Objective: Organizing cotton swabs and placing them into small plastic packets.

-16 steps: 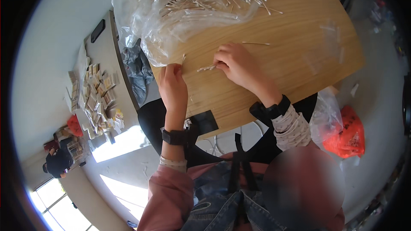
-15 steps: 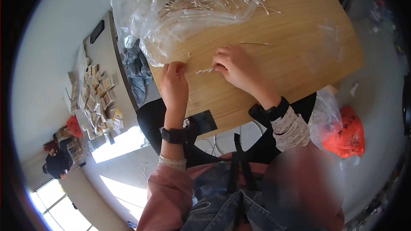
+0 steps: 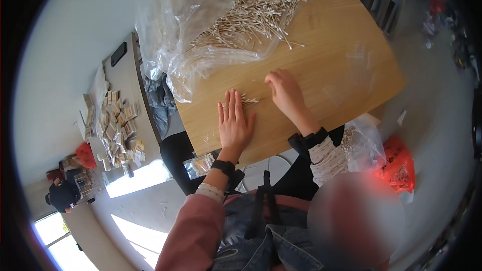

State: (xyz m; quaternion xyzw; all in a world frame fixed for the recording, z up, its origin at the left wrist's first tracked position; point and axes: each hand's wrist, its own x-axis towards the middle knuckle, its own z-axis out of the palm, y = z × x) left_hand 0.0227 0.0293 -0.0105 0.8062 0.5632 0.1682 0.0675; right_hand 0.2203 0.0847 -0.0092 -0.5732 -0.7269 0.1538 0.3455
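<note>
My left hand (image 3: 234, 124) lies flat on the wooden table, fingers stretched out, over a small bunch of cotton swabs (image 3: 249, 100). White swab tips stick out to the right of its fingers; the rest of the bunch is hidden. My right hand (image 3: 287, 95) is up and to the right of the bunch, apart from it, its fingers curled together. Whatever they may hold is too small to make out. Beyond both hands, a big heap of loose cotton swabs (image 3: 251, 17) spills from a clear plastic bag (image 3: 186, 70).
Clear flat sachets (image 3: 360, 67) lie on the table (image 3: 321, 35) at the right. A clear pack of swabs (image 3: 201, 164) sits by the near edge. A side table at left bears many small packs (image 3: 118, 120) and a phone (image 3: 118, 54). A red bag (image 3: 399, 165) stands low right. Another person (image 3: 64, 190) is far left.
My left hand has gone from pinching a swab to lying flat on the bunch. My right hand has let go of the bunch and moved right. The single swab beyond it no longer shows there.
</note>
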